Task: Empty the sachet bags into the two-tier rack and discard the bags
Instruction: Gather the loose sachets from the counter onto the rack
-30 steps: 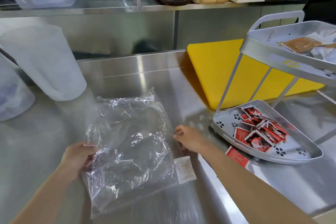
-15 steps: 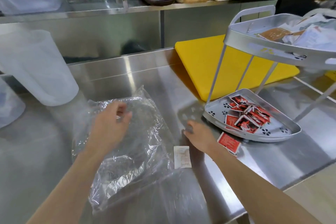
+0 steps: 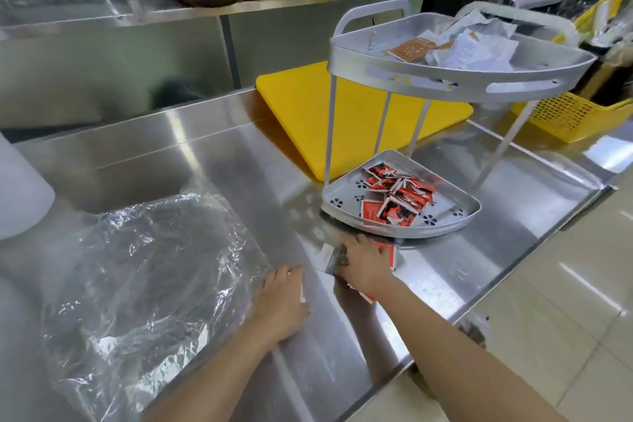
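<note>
Stretching across the view, the steel counter (image 3: 462, 271) carries the clear plastic bag (image 3: 144, 284), crumpled and looking empty, at my left. The two-tier rack (image 3: 376, 74) stands at right, with red sachets (image 3: 397, 202) in its lower tray and pale packets (image 3: 472, 48) above. My left hand (image 3: 282, 305) lies palm down, fingers fairly flat, at the bag's right edge. My right hand (image 3: 363, 264), just before the lower tray, curls around a few loose sachets (image 3: 330, 255).
</note>
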{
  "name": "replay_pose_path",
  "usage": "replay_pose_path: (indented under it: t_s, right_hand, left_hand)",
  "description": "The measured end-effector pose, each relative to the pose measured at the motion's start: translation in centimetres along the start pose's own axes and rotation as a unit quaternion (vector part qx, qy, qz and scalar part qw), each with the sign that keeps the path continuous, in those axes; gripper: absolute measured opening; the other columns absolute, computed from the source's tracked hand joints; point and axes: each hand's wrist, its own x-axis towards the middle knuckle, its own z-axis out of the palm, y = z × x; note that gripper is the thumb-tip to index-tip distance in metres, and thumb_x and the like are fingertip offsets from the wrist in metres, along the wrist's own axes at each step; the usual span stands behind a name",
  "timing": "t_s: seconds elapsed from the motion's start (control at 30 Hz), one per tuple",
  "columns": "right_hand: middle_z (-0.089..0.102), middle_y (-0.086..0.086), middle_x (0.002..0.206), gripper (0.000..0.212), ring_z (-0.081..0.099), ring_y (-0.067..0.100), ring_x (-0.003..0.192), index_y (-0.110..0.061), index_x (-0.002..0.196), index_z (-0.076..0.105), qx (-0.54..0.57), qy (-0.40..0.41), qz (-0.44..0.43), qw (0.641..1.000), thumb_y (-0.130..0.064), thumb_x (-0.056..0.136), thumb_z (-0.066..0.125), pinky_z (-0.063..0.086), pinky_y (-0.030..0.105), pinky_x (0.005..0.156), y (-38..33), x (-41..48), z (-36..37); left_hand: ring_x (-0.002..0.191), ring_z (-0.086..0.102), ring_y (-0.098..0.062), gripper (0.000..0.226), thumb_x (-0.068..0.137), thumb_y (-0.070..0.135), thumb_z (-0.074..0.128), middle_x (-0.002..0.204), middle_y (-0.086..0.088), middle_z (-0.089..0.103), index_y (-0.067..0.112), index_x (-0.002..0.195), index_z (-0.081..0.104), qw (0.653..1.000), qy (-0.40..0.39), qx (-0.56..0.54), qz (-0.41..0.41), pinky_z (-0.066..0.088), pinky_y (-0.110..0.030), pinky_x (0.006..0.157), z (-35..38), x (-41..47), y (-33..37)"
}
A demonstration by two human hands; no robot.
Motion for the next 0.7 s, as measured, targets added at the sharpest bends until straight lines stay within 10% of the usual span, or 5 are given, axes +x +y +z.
replay_pose_path:
  t_s: [0.27,0.7]
  right_hand:
    - [0.064,0.012,0.109,0.027,0.051,0.031,0.11,-0.014,0.107,0.05,-0.024,0.001,0.009,1.0,-0.023,0.082,0.052,0.028,0.044,0.092,-0.8,0.0,0.7]
    - [0.065,0.008,0.115,0.022,0.058,0.027,0.105,-0.01,0.106,0.057,0.308,0.037,0.016,0.95,-0.025,0.09,0.053,0.045,0.034,0.088,1.3,-0.9,-2.5]
  left_hand:
    - [0.119,0.047,-0.021,0.048,0.07,0.046,0.07,0.121,-0.001,0.055,0.024,0.107,0.049,0.998,0.011,0.04,-0.042,0.029,-0.032,0.092,-1.4,1.3,-0.6]
    - [0.071,0.052,-0.02,0.032,0.085,0.033,0.063,0.063,0.008,0.052,0.027,0.061,0.044,0.948,0.154,-0.277,-0.032,0.031,-0.022,0.052,-2.9,2.3,1.3]
